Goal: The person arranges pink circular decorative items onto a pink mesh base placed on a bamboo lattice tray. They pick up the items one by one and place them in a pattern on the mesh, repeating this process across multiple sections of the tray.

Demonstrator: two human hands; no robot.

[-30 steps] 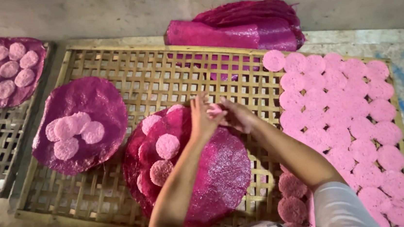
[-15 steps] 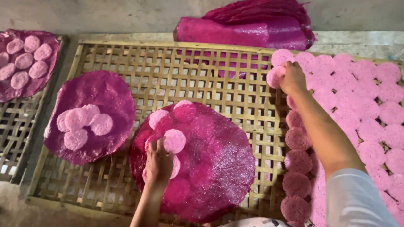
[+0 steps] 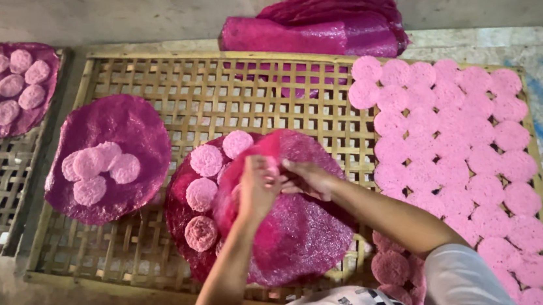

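Both hands [image 3: 280, 181] are met over a large magenta sheet [image 3: 291, 229], its thin, seemingly limp edge pinched in the fingers [image 3: 261, 173].

Food workshop: bamboo drying racks [image 3: 146, 72]

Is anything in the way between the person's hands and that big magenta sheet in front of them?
Nothing visible. The left hand and right hand are already touching the big magenta sheet, meeting over its upper part. Small pink rounds lie on it just left of the hands.
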